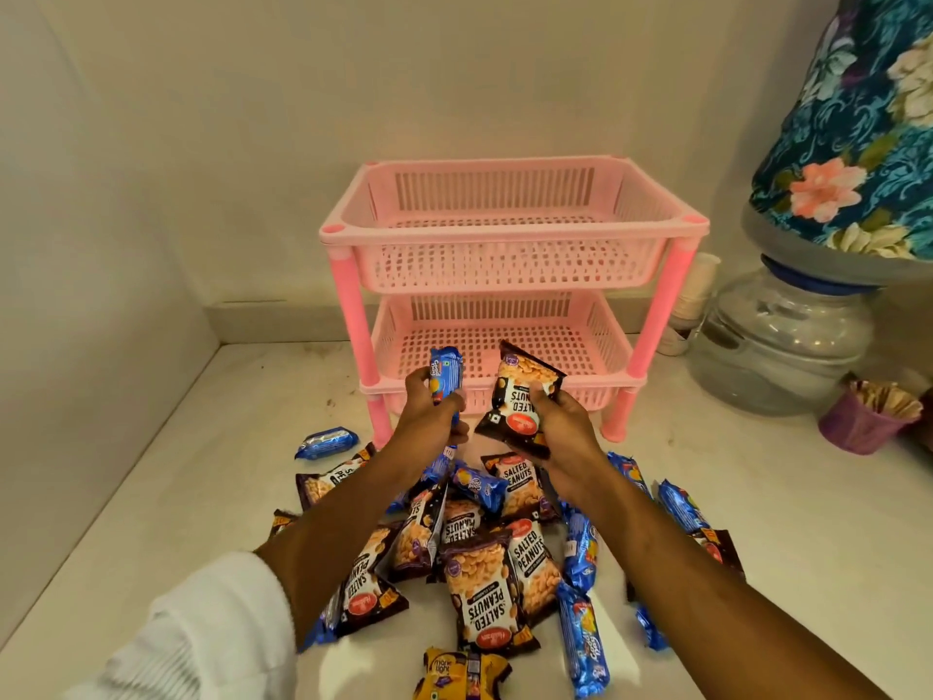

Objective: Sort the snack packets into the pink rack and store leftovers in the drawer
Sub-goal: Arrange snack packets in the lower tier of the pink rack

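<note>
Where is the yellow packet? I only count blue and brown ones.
The yellow packet lies at the bottom edge of the head view, nearest the camera, just below the salted peanuts pile.

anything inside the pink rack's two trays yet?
Both trays of the pink rack look bare. The hands and their two held packets cover the lower tray's front edge, so that strip is unseen.

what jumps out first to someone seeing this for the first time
The two-tier pink rack stands at the back of the counter, both baskets bare. In front, the left hand holds a blue biscuit packet and the right hand a salted peanuts packet, above the heap of packets.
</note>
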### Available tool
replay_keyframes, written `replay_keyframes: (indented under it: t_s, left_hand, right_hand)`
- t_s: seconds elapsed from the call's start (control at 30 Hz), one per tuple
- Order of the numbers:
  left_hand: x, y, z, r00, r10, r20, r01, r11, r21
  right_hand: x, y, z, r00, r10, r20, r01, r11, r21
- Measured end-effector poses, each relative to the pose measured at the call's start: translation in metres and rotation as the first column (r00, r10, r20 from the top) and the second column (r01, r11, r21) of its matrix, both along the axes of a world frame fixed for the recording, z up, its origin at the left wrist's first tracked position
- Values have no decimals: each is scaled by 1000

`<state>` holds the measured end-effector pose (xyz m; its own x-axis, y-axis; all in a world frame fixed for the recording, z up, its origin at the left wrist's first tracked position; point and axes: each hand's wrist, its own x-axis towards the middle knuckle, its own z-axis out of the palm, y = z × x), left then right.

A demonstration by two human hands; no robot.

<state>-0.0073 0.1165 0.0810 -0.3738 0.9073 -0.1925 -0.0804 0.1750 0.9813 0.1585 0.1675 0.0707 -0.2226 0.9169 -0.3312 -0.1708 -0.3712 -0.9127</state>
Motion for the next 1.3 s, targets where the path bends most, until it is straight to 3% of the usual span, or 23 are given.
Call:
replay_keyframes:
  t_s: [0.27,0.4,0.6,0.7,0.87,1.0,1.3]
  left_hand:
    - [-28,55,10,976,51,-213,-47,999,24]
    - [-53,96,5,938,48,-342,-80,993,-81]
    - [-73,147,-8,781,-16,-624,-188,948,-259]
    - [-74,165,-12,661,-136,-738,-170,931,-324]
    - [-86,184,-26,583,-216,-783,-220,886,-409]
    - [-92,195,-40,534,-171,-828,-374,831,-412]
    - [-96,218,-59,638,-159,-754,-307,845,-438]
  right_hand:
    - [-29,51,21,996,46,75,-53,994,100]
    - [-46,90,20,991,18,131,-33,993,110]
    - [-84,161,3,938,57,341,-62,998,3]
    - [-102,184,-12,929,78,363,-66,997,-45]
    - [-113,208,-36,887,68,457,-85,996,16]
    - [-122,220,-50,866,63,496,-96,995,41]
    - [-141,237,-70,877,20,481,-54,997,55]
